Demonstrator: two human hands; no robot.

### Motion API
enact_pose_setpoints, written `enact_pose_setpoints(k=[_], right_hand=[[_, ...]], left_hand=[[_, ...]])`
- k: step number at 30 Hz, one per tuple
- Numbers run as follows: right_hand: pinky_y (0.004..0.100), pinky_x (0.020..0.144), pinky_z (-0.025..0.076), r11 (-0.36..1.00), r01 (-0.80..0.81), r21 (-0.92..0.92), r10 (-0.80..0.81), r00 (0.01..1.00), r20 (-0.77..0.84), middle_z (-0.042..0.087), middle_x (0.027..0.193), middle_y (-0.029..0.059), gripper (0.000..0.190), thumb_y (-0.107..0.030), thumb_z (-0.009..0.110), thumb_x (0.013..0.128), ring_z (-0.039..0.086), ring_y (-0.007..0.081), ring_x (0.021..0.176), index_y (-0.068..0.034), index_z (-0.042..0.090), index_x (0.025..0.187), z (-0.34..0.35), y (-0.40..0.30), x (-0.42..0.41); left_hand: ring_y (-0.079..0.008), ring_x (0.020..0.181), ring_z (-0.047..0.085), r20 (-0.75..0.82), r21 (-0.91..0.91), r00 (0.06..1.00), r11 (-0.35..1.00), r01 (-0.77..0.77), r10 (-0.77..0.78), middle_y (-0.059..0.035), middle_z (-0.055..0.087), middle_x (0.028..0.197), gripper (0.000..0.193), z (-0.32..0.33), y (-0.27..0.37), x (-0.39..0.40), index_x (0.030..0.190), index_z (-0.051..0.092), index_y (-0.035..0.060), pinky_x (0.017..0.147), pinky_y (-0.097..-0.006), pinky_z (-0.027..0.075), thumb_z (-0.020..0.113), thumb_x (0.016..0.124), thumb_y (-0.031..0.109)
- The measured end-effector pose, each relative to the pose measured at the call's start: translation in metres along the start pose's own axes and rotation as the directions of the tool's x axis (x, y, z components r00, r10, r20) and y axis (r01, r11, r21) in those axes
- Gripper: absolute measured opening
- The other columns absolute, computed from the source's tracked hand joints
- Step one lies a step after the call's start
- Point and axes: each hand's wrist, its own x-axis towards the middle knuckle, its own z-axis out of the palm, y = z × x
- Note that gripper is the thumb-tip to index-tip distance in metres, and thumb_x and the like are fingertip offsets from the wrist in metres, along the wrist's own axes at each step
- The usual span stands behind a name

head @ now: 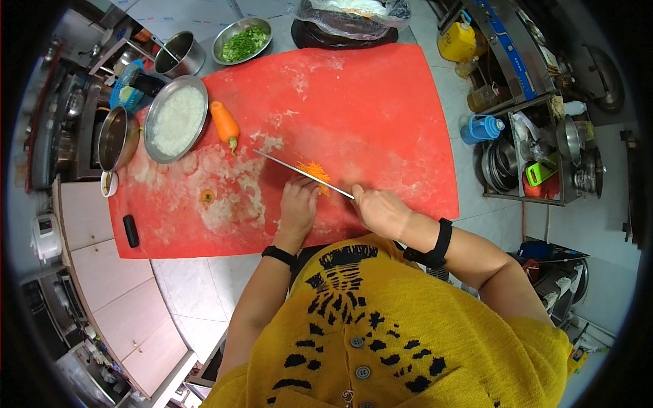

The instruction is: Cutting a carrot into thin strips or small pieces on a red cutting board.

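My right hand [380,210] grips the handle of a kitchen knife [301,172], seen nearly edge-on, its blade reaching up and left across the red cutting board [357,107]. Shredded carrot [317,170] lies in a small pile on the far side of the blade, with a bit of orange on the near side. Close against the knife's near side, my left hand [298,204] is on the board with its fingers bent; what they press on is hidden. A peeled carrot [224,125] lies farther left, and a cut carrot end [207,197] sits nearer me.
Along the board's left stand a metal dish of white shreds or grains [178,121], a metal bowl [117,138] and a small white cup [108,183]. A black object [130,231] lies at the near-left corner. Chopped greens fill a bowl [243,41] beyond the board, beside plastic bags [352,23].
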Motion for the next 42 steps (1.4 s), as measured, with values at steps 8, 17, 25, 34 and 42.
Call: enact_pose_setpoints(k=[8,17,25,34,42], right_hand=[[0.0528,0.061,0.047,0.997,-0.002,0.072,0.004,1.0,-0.024,0.062,0.07,0.025,0.021,-0.018,0.046,0.096,0.061,0.0438,0.067,0.003,0.049,0.094,-0.003,0.005,0.001],[0.0524,0.062,0.049,0.999,0.01,0.046,-0.009,1.0,-0.009,0.064,0.072,0.0242,0.017,-0.012,0.044,0.091,0.063,0.0428,0.069,0.003,0.049,0.097,-0.005,0.002,-0.002],[0.0517,0.057,0.049,0.999,0.043,-0.009,-0.043,0.998,-0.035,0.063,0.068,0.0234,0.011,-0.008,0.045,0.088,0.063,0.0418,0.066,0.002,0.047,0.093,-0.01,0.001,-0.016],[0.05,0.058,0.051,0.997,0.049,-0.063,-0.048,0.999,0.018,0.064,0.069,0.0224,0.012,-0.005,0.047,0.084,0.065,0.0405,0.067,0.002,0.048,0.094,-0.016,-0.003,-0.013],[0.0484,0.057,0.052,0.993,0.045,-0.107,-0.042,0.999,0.023,0.065,0.069,0.0212,0.012,-0.004,0.046,0.084,0.066,0.0388,0.066,0.002,0.048,0.094,-0.016,-0.011,-0.008]], left_hand=[[-0.0338,0.105,0.053,0.114,0.088,0.993,0.996,0.025,-0.035,-0.0113,0.061,0.108,0.032,-0.029,0.002,-0.01,0.102,0.064,0.0017,0.092,-0.0427,0.047,0.061,0.071,-0.002],[-0.028,0.105,0.054,0.36,0.242,0.932,0.961,-0.134,0.04,-0.008,0.06,0.116,0.032,-0.028,0.005,-0.003,0.109,0.063,-0.0003,0.086,-0.0336,0.051,0.053,0.079,0.005],[-0.03,0.11,0.053,0.383,0.277,0.923,0.949,-0.148,0.032,-0.012,0.057,0.119,0.037,-0.026,0.006,-0.002,0.115,0.06,-0.0008,0.092,-0.0343,0.049,0.051,0.079,0.005],[-0.0333,0.113,0.052,0.423,0.279,0.906,0.955,-0.099,-0.029,-0.0129,0.056,0.122,0.036,-0.028,0.012,0.004,0.115,0.06,-0.0002,0.094,-0.0367,0.048,0.05,0.082,0.009],[-0.0333,0.113,0.053,0.419,0.25,0.908,0.961,-0.118,0.003,-0.0117,0.056,0.123,0.034,-0.028,0.008,0.002,0.112,0.063,0.0027,0.09,-0.0383,0.051,0.051,0.082,0.01]])
